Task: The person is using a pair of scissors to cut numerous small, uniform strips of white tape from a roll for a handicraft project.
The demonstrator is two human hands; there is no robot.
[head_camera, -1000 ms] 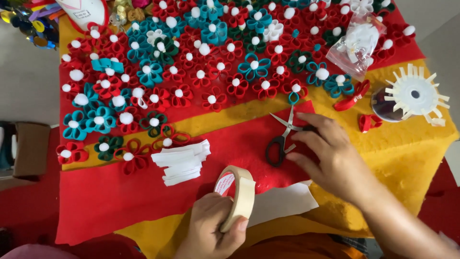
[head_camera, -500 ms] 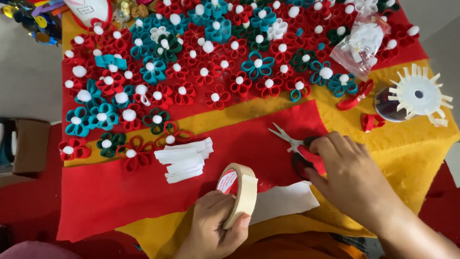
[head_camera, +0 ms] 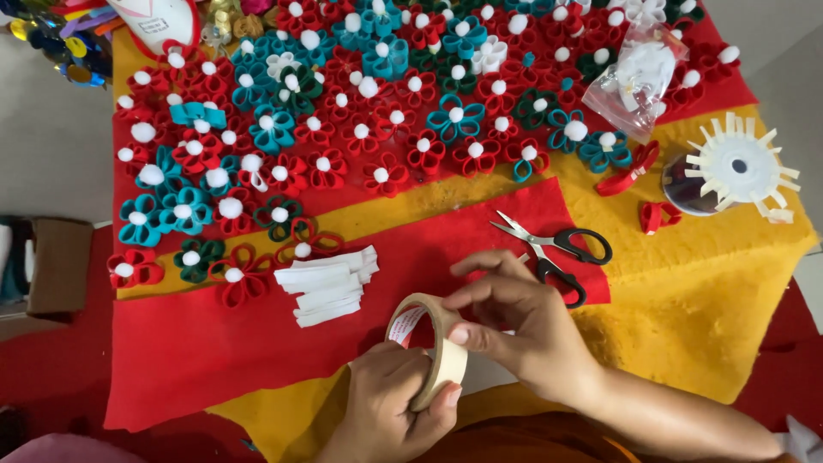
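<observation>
My left hand (head_camera: 390,403) grips a roll of beige masking tape (head_camera: 431,345) near the bottom centre, thumb over its outer rim. My right hand (head_camera: 514,317) rests its fingertips on the top edge of the same roll. Black-handled scissors (head_camera: 557,249) lie half open on the red felt (head_camera: 189,343) just beyond my right hand, untouched. A small stack of white paper strips (head_camera: 327,283) lies to the left of the tape.
Many red and teal felt flowers with white pompom centres (head_camera: 360,111) cover the far half of the cloth. A clear bag of white pompoms (head_camera: 639,77) and a white toothed disc on a dark cup (head_camera: 733,167) sit at right on yellow felt (head_camera: 711,291). A cardboard box (head_camera: 56,266) stands at left.
My right hand let go of the scissors, which now lie on the felt, and came back to the tape roll. My left hand kept hold of the roll.
</observation>
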